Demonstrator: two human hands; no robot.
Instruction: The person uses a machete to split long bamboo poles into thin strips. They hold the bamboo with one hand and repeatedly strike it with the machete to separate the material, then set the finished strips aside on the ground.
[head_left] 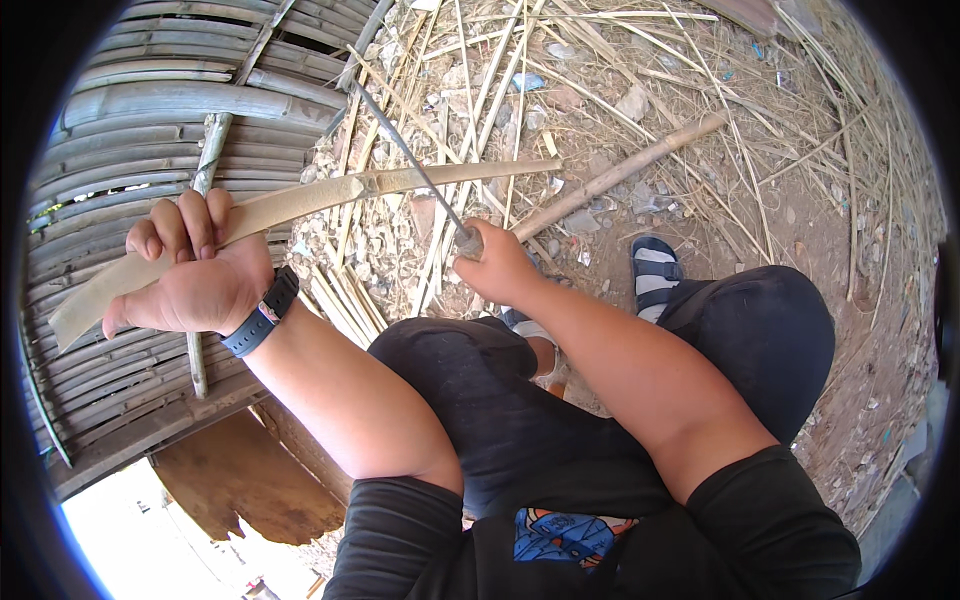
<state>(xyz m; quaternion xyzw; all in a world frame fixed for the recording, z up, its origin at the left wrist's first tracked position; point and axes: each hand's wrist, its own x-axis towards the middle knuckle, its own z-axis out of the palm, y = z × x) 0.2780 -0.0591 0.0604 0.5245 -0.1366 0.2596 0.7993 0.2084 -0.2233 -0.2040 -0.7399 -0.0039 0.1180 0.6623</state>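
Note:
My left hand point(205, 280), palm up at the left, has its fingers curled over a long pale bamboo strip point(305, 200). The strip runs from beyond my thumb to a narrow tip in the middle of the view. My right hand point(497, 268) is closed around the handle of a long, thin-bladed knife point(400, 143). Its blade points up and to the left and crosses over the strip; whether the two touch I cannot tell. A dark watch point(262, 312) sits on my left wrist.
A wall of bamboo slats point(150, 110) stands at the left. Many thin bamboo strips point(490, 90) litter the stony ground. A round wooden pole point(625, 178) lies beyond my right hand, with split pieces point(345, 300) near my left forearm. My sandalled foot point(655, 275) is at the right.

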